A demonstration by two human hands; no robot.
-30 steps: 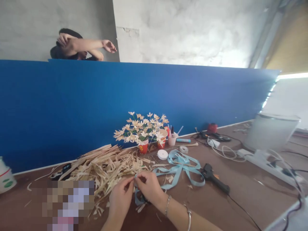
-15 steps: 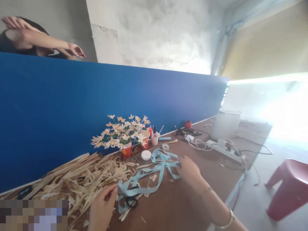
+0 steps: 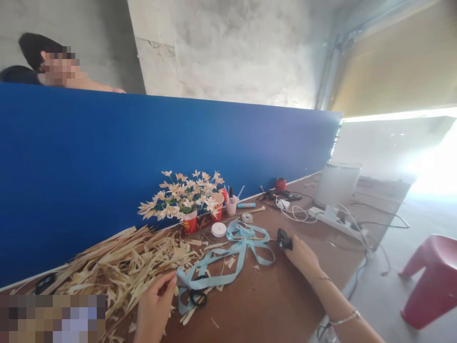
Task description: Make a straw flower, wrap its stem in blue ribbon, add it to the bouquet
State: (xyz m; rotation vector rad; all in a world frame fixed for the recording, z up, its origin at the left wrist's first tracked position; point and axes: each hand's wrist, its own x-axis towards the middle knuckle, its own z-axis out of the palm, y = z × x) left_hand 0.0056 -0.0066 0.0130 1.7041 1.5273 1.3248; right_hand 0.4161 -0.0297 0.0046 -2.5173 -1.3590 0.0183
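In the head view, my left hand (image 3: 157, 302) is at the bottom, thumb and fingers pinched at the end of a light blue ribbon (image 3: 228, 277). The ribbon runs in loose loops to the right across the tabletop. Dark-handled scissors (image 3: 198, 297) lie partly beneath it. To the right, my right hand (image 3: 303, 256) is closed around a small black object (image 3: 284, 239), whose kind I cannot make out. A thin stick lies across the ribbon's loops and points toward that object.
Dry husk strips (image 3: 143, 267) spread over the left side of the brown table (image 3: 264, 305). Husk flowers (image 3: 185, 193) stand in a red cup (image 3: 190, 223). Tape rolls, a pen cup, a power strip (image 3: 337, 224) and cables lie behind. A blue partition (image 3: 178, 133) closes the back; another person is beyond it.
My right hand has moved slightly right, away from the ribbon, and the black object now shows in it. My left hand stays at the ribbon's end. The person behind the partition has lowered their arms.
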